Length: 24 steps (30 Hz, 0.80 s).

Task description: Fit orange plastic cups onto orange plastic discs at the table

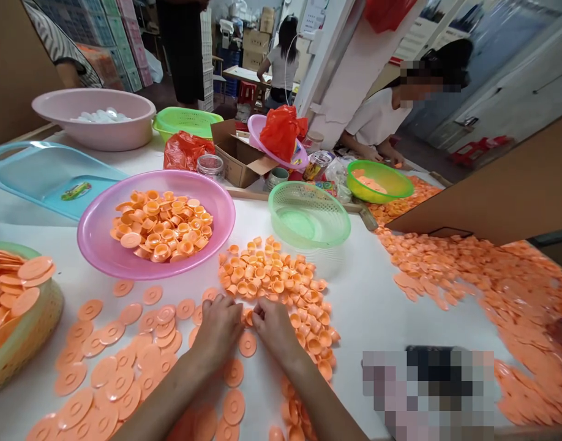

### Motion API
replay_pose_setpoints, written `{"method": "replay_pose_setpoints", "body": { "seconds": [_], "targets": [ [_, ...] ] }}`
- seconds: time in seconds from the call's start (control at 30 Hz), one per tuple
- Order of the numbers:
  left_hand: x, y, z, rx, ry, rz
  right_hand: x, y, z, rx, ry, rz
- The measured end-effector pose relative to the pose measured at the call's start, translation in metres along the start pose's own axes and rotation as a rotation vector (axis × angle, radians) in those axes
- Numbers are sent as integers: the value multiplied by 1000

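My left hand and my right hand meet knuckle to knuckle on the white table, fingers curled round a small orange plastic piece pinched between them. Just beyond lies a heap of small orange cups. Flat orange discs are spread under and left of my left forearm. A pink bowl further back holds joined orange cup-and-disc pieces.
A woven basket of discs stands at the left edge. An empty green basket, a blue tray, a pink basin and a cardboard box stand behind. More orange parts cover the right side, where another person sits.
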<state>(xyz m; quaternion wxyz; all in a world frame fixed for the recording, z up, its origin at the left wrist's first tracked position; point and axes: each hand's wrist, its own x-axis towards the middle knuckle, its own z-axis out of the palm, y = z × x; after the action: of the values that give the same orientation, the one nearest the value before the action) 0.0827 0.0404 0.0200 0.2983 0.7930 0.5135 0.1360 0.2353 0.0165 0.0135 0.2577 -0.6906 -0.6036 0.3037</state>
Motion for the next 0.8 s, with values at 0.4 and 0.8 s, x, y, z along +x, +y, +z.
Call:
{"method": "replay_pose_setpoints", "body": {
  "seconds": [0.4,0.8],
  "targets": [
    [21,1,8,-167,-99,-248,-4,-16,6,-210,20,-4],
    [13,10,-44,-293,161,-168,26,-29,-21,-156,154,-53]
  ]
}}
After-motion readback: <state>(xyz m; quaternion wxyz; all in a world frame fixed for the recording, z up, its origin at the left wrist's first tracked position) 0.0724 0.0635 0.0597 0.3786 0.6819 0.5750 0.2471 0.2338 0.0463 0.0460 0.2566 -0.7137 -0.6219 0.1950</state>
